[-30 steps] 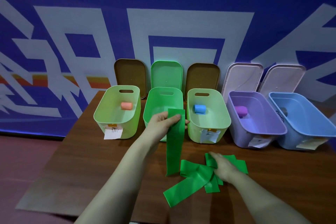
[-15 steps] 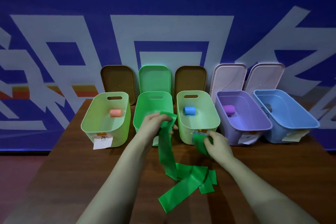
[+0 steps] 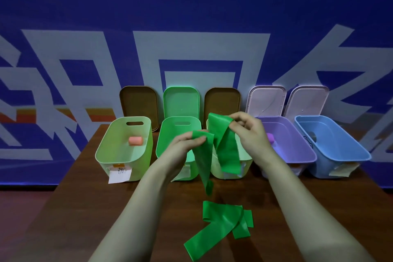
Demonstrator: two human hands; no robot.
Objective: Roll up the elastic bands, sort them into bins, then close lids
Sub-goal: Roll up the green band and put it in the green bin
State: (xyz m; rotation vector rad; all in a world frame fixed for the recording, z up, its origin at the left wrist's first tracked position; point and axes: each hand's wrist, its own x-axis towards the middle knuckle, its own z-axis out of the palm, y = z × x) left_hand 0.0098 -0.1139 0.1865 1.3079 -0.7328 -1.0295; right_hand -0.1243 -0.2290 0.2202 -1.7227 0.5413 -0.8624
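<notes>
A long green elastic band [image 3: 223,147] hangs between both hands above the table. My left hand [image 3: 182,147] pinches one part of it in front of the bright green bin [image 3: 170,134]. My right hand [image 3: 247,132] pinches a higher fold, in front of the third, pale green bin [image 3: 244,156]. The rest of the band lies crumpled on the wooden table [image 3: 85,208]. A pink roll [image 3: 136,141] sits in the left pale green bin [image 3: 119,155]. A purple roll [image 3: 270,137] shows in the purple bin [image 3: 297,151].
A blue bin [image 3: 331,149] stands at the far right with a dark roll inside. Several lids, among them a green one [image 3: 181,102], lean upright against the blue wall behind the bins. Paper labels hang on the bin fronts.
My right hand rose from the table with a fold of the green band to bin height. My left hand kept its pinch on the band. The camera tilted up.
</notes>
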